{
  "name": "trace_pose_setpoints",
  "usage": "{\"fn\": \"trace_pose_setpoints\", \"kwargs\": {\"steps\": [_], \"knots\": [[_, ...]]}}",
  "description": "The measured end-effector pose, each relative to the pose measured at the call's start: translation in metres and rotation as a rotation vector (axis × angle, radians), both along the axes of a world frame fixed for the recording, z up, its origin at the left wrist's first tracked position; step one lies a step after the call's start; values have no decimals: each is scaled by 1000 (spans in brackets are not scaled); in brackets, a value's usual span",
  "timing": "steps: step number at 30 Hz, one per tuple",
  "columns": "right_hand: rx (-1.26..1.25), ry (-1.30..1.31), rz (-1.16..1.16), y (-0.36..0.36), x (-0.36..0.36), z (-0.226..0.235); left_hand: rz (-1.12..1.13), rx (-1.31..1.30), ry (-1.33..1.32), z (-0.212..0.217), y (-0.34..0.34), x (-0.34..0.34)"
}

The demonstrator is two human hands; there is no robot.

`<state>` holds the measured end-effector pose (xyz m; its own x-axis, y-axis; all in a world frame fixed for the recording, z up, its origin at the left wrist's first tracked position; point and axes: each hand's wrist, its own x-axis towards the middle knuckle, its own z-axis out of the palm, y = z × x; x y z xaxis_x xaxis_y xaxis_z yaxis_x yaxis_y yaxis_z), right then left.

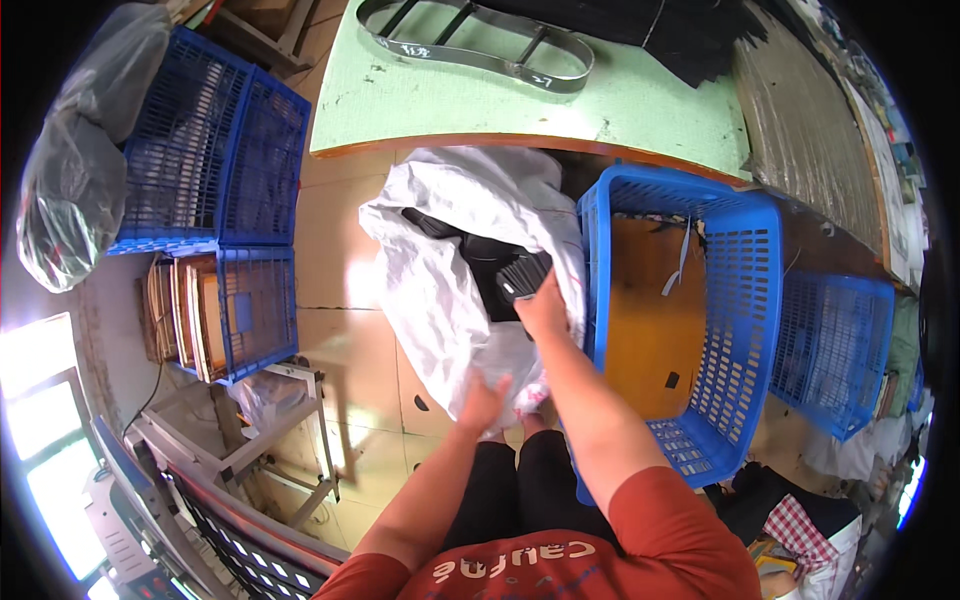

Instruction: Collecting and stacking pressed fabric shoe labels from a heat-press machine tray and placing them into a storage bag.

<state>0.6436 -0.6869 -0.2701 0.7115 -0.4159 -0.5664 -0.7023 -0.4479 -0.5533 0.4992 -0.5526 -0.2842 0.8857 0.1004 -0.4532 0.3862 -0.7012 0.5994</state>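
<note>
reaching into a big white plastic sack [440, 290] on the tiled floor [340, 350], the right hand [542, 305] is closed round a black ribbed piece [522, 276] at the sack's mouth, fingers curled over its lower end. more black pieces [470, 245] sit inside the opening, partly hidden by folds. left hand [482, 405] grips the sack's near edge w/ fingers pinched on the plastic, holding it bunched just above the person's knees.

sack stands betw. the knees and the edge of a green surface [640, 100], touching a blue plastic crate [740, 300] on its right side. crate has a tan bottom w/ a few small scraps in it; a second blue crate [840, 340] sits just beyond, further right.

on the green surface: a metal loop frame [480, 45] w/ cross bars, and dark sheet material [700, 35] at the far end.

left of the sack, well apart: stacked blue crates [215, 150], the lower one [250, 310] holding flat brownish boards on edge. a grey plastic bag [80, 170] leans by them. metal frame parts [250, 450] lie lower left. checked cloth [800, 535] at lower right.
</note>
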Motion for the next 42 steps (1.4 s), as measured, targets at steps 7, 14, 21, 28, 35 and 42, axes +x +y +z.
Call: {"fn": "trace_pose_setpoints", "kwargs": {"steps": [7,14,21,28,35,42], "knots": [[-223,-477,245,8,-10,-19,475,38,799,-61,110,-8],[23,-314,273,4,0,17,477,67,698,-117,183,-3],[-332,-87,522,0,-30,6,819,60,-125,-66,216,55],[4,3,-564,5,-59,23,1045,-751,35,-12,258,100],[-93,-441,513,15,-101,141,681,-893,236,58,176,98],[191,-894,-47,-37,-137,185,507,-880,330,101,106,99]]}}
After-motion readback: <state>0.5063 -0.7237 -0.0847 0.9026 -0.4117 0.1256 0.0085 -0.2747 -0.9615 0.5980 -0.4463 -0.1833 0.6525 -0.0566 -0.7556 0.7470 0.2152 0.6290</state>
